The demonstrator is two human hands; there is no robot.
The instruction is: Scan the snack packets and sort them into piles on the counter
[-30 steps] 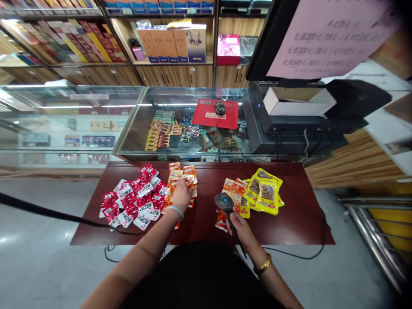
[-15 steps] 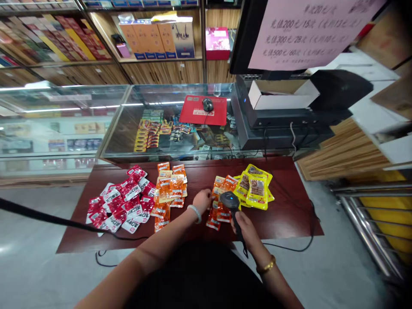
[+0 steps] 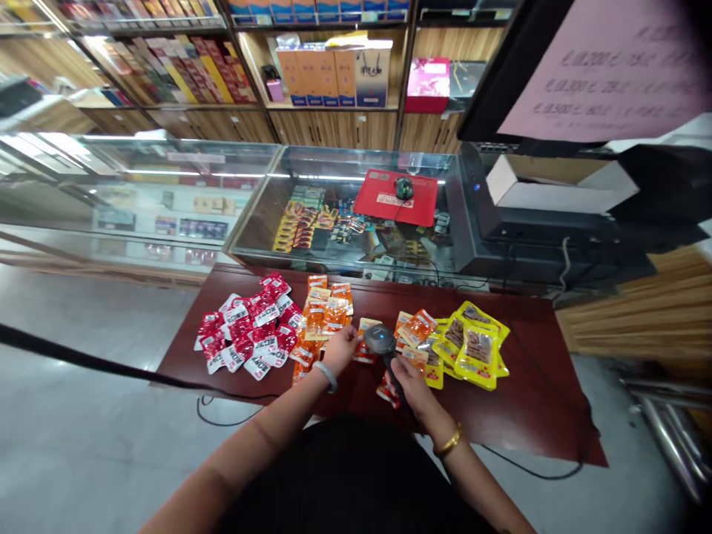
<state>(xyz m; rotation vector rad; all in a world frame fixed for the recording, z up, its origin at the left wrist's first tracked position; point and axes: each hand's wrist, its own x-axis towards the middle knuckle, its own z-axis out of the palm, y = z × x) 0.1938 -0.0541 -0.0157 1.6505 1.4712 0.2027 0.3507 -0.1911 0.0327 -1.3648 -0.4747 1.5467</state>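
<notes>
My left hand pinches the edge of an orange snack packet just above the dark red table. A black handheld barcode scanner is gripped in my right hand, its head over that packet and partly covering it. Left of my left hand lies a pile of orange packets. More orange packets lie right of the scanner, against yellow snack packets with brown contents showing. A heap of red and white packets is on the table's left part.
Behind the table stands a glass display counter with a red mat and a mouse on it. A monitor and an open white box are at right. A black cable crosses the left side.
The view has swung left. My left hand has moved off the right-hand orange pile, drawing a packet leftward. The scanner has moved left with my right hand and is now over that packet.
</notes>
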